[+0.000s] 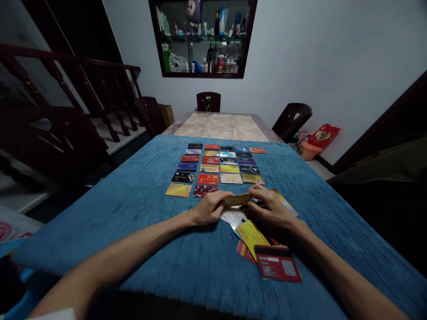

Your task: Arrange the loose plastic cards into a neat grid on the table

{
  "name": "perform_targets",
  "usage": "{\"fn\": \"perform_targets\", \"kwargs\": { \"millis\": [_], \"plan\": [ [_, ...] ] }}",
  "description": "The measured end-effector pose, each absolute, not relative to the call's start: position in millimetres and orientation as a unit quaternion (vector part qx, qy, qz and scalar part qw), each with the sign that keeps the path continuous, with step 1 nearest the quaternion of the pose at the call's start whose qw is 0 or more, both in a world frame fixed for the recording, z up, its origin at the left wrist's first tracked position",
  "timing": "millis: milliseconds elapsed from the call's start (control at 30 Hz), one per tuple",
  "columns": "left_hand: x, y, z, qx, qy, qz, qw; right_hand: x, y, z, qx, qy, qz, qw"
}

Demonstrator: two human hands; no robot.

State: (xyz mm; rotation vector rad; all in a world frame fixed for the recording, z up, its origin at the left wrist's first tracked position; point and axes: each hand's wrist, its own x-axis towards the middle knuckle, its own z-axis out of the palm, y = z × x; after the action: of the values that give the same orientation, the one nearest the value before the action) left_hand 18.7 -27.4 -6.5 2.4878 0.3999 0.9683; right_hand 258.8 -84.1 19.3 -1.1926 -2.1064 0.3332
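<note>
In the wall cabinet (203,75), bottles (217,23) and a plush toy (192,17) are kept. On the cloth-covered counter (140,195), cards (210,160) are laid in rows; over loose ones, a gold card (237,200) is clamped by the fingers of left hand (208,208) and right hand (272,209). Rightmost, a pink tub (309,152) is seen.

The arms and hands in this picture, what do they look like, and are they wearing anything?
The left arm has a white sleeve edge near the bottom corner; below that it's bare. The right arm is bare as far as we see. Both look slim. No glove or watch shows on the left hand or right hand.
</note>
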Motion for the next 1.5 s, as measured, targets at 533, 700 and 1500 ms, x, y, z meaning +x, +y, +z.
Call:
{"fn": "perform_targets", "kwargs": {
  "millis": [533,700,1500],
  "plan": [
    [19,-38,2,0.902,0.132,0.351,0.212,253,-89,28,-0.406,-0.773,0.025,0.487],
    [18,-40,6,0.877,0.12,0.415,0.209,249,-92,29,-0.385,-0.799,-0.051,0.46],
    [21,-41,1,0.849,0.212,0.43,0.223,255,-93,18,-0.445,-0.841,0.086,0.296]
  ]
}}
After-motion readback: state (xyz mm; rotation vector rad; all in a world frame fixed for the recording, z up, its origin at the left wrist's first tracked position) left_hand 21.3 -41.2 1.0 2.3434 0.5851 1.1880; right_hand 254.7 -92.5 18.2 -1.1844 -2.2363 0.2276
